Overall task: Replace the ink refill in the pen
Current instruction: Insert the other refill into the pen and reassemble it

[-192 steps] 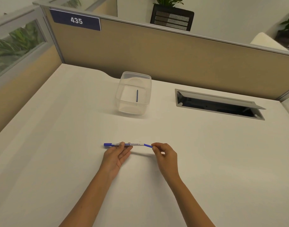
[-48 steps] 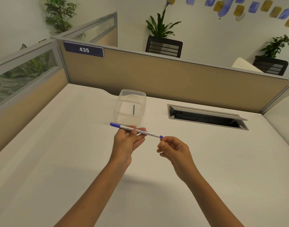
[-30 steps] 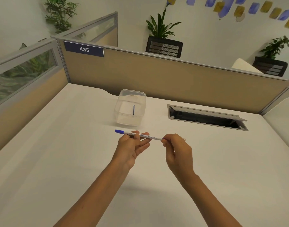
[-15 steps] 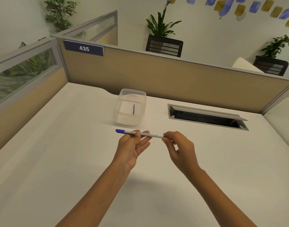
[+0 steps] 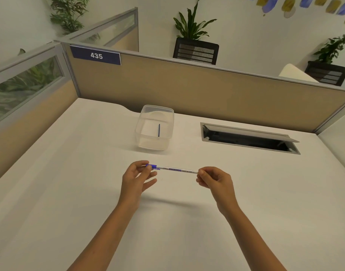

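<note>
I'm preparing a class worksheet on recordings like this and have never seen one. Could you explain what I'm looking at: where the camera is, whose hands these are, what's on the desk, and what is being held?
There is no machine here. A person wears a wide-angle camera on the head, so you look forward and down along both bare arms. The left hand pinches the blue capped end of a pen, and the right hand pinches its other end, holding it level above the white desk. Further back stands a clear plastic container with one thin blue stick inside, probably a spare ink refill. To its right is an open cable hatch set into the desk. Behind runs a tan partition with a sign reading 435. The job is swapping the pen's refill.
</note>
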